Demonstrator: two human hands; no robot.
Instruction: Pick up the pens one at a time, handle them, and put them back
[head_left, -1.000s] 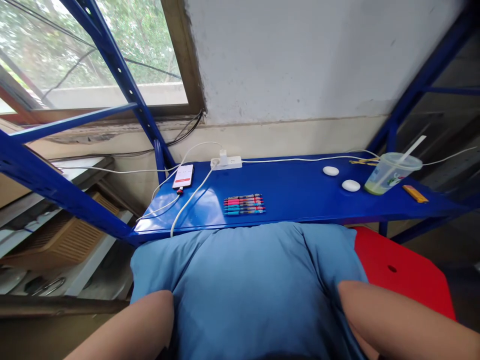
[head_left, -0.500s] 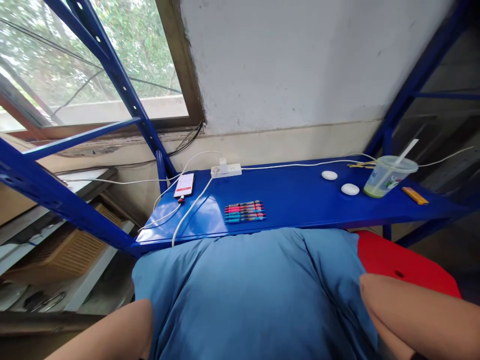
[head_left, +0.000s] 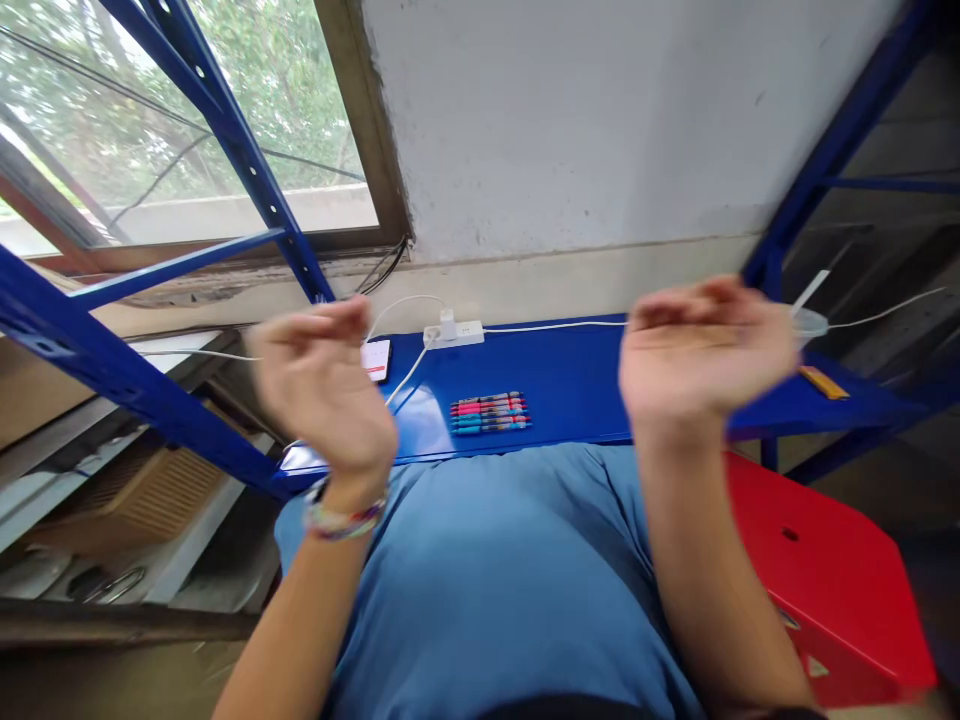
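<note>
Crosswise, the pens [head_left: 490, 413] lie on the table [head_left: 574, 375] between the raised left hand [head_left: 322, 390] and right hand [head_left: 701, 350], seemingly nearer the left, both loosely half-open, nothing visibly gripped.

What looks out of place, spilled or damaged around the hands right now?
No spill shows on the blue tabletop, and the pens lie neatly side by side. Only the window ledge looks odd, its surface patchy and worn. The left hand partly hides the phone; the right hand hides most of the cup.
</note>
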